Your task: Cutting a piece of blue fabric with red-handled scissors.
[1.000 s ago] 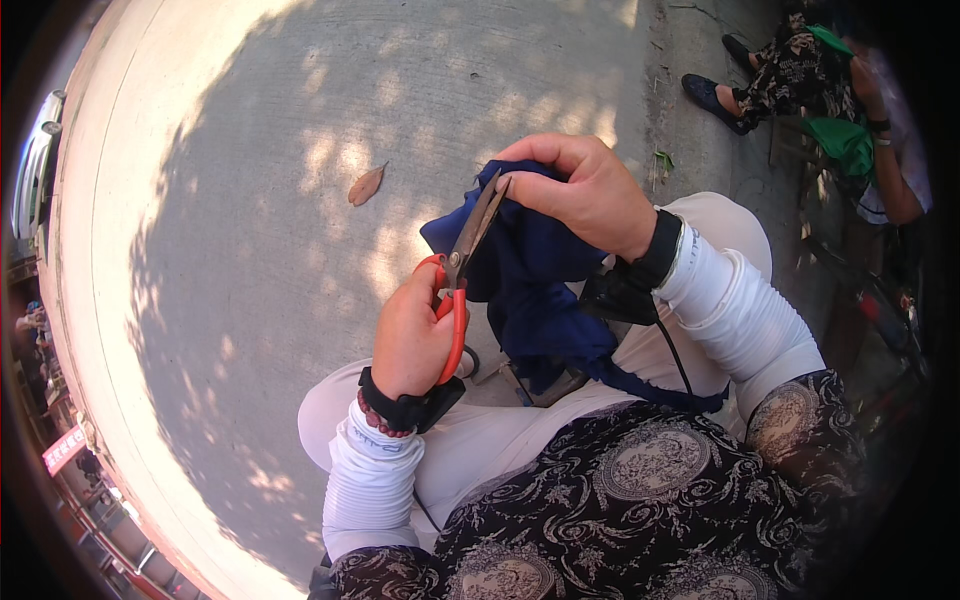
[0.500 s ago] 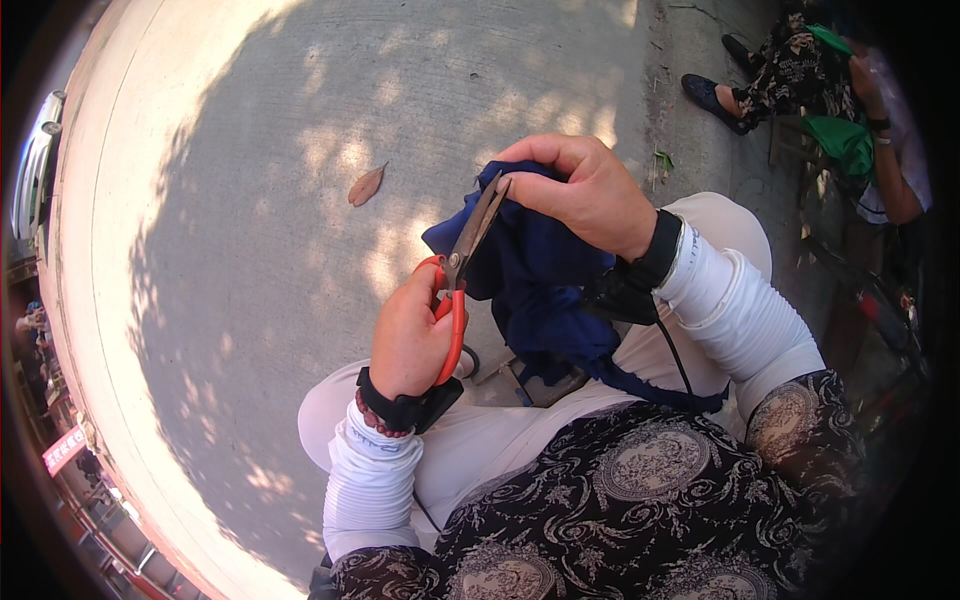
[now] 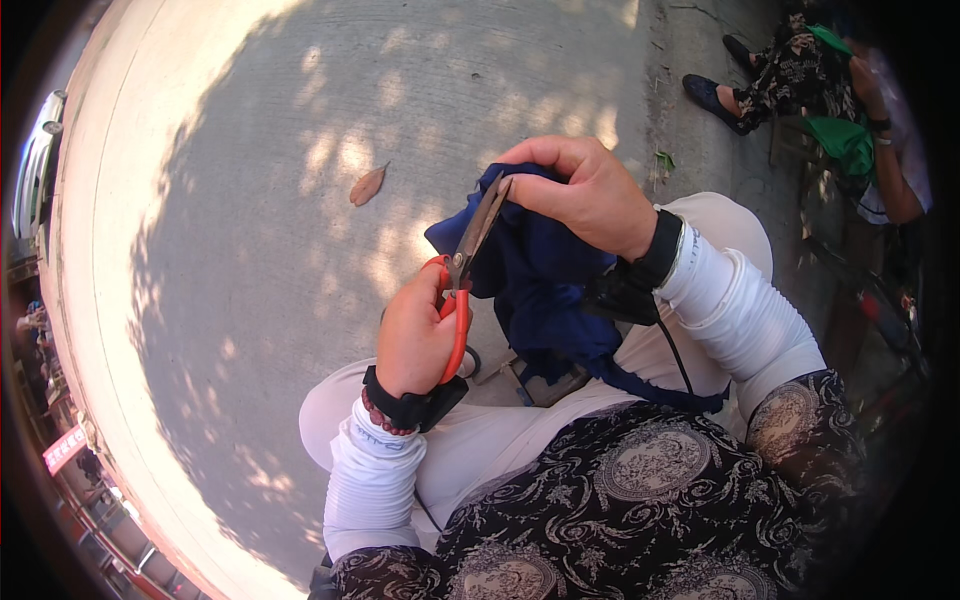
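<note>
My left hand (image 3: 412,335) is wrapped around the red handles of a pair of scissors (image 3: 466,255). Their dark, worn blades point up and to the right, slightly parted at the tips. Between thumb and fingers, my right hand (image 3: 592,195) pinches the upper edge of a navy blue cloth (image 3: 530,250). The scissor tips lie right by that thumb, in front of the cloth. From my right hand the fabric hangs in folds toward my lap, and a narrow strip of it runs over my right thigh. Whether any thread or edge sits between the blades is too small to tell.
A dry brown leaf (image 3: 368,186) lies on the concrete ground (image 3: 290,250) ahead. At the upper right another person sits, with green cloth (image 3: 842,145) on the lap and dark shoes (image 3: 712,98). A black cable (image 3: 678,355) hangs from my right wrist. Parked at the far left is a car (image 3: 38,165).
My left hand and the scissors have shifted very slightly to the right. My right hand keeps its hold on the cloth, almost unmoved.
</note>
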`<move>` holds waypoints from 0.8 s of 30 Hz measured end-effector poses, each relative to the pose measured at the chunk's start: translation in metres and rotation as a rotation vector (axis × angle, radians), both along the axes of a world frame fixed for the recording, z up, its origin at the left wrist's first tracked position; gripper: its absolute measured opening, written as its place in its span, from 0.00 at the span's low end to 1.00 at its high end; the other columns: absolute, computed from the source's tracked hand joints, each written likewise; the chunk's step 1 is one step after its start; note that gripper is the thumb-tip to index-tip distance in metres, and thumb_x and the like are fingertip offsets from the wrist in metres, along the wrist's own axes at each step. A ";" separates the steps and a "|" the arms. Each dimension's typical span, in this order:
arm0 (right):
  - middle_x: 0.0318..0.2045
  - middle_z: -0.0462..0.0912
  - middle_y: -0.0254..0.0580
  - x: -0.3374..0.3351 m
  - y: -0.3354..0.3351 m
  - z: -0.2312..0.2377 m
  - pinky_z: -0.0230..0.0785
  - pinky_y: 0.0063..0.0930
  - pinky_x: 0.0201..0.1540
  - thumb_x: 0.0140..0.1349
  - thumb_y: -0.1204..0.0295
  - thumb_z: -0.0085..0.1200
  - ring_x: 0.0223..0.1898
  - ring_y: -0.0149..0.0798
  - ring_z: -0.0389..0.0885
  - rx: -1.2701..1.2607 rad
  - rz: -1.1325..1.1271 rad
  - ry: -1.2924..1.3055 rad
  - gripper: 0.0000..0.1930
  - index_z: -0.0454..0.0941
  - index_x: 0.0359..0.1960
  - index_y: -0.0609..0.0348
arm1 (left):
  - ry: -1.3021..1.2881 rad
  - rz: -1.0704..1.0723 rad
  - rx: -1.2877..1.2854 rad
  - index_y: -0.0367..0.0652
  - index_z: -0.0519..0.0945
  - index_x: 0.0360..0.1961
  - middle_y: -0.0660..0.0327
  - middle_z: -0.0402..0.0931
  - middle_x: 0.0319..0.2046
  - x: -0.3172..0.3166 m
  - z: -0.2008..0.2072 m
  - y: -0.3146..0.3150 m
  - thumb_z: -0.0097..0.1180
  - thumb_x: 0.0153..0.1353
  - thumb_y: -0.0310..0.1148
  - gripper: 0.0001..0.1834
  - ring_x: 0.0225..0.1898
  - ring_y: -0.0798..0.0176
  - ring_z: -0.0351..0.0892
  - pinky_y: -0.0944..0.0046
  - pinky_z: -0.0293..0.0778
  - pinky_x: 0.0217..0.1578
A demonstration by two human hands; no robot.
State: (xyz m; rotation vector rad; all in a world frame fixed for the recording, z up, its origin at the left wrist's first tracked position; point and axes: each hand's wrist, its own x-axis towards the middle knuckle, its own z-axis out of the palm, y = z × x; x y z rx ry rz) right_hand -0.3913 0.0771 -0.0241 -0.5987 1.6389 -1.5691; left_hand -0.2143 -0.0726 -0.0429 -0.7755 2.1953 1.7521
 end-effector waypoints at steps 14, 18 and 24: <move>0.38 0.83 0.34 -0.002 0.002 0.002 0.71 0.19 0.46 0.63 0.73 0.55 0.40 0.25 0.79 -0.107 0.013 -0.286 0.11 0.79 0.44 0.64 | 0.037 0.041 0.186 0.36 0.76 0.41 0.59 0.80 0.33 -0.004 0.000 0.003 0.52 0.55 0.19 0.11 0.32 0.69 0.76 0.69 0.71 0.35; 0.37 0.83 0.32 -0.002 0.003 0.003 0.71 0.17 0.45 0.66 0.69 0.52 0.39 0.24 0.79 -0.081 -0.032 -0.234 0.12 0.80 0.43 0.64 | 0.066 0.056 0.141 0.36 0.76 0.41 0.58 0.80 0.32 -0.005 0.000 0.003 0.53 0.54 0.19 0.12 0.32 0.67 0.77 0.68 0.71 0.36; 0.35 0.82 0.30 -0.002 0.004 0.001 0.69 0.16 0.44 0.67 0.65 0.51 0.37 0.22 0.78 -0.061 -0.063 -0.275 0.13 0.81 0.40 0.63 | 0.101 -0.017 -0.038 0.37 0.77 0.40 0.57 0.79 0.30 -0.003 -0.003 0.001 0.54 0.53 0.21 0.12 0.31 0.65 0.77 0.67 0.71 0.35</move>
